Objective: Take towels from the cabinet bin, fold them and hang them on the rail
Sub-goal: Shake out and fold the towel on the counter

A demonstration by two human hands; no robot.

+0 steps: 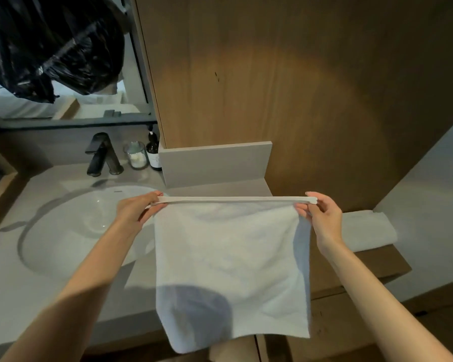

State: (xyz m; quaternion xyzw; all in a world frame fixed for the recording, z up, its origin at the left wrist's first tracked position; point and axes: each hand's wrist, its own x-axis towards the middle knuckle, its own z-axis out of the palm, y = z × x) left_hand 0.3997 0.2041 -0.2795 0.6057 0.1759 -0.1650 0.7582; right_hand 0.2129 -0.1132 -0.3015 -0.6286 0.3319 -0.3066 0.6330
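White terry towel (230, 262) hangs square, both hands (137, 209) (322, 214) pinching its top corners.

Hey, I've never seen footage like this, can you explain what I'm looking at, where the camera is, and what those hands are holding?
No machine here: these are a person's bare arms, filmed by one wide-angle camera worn on the head, looking down. The left hand and right hand each pinch a top corner of a white towel, which hangs flat between them. At left a counter holds a sink, a dark faucet, a glass jar and a dark bottle. At right lies a folded towel.
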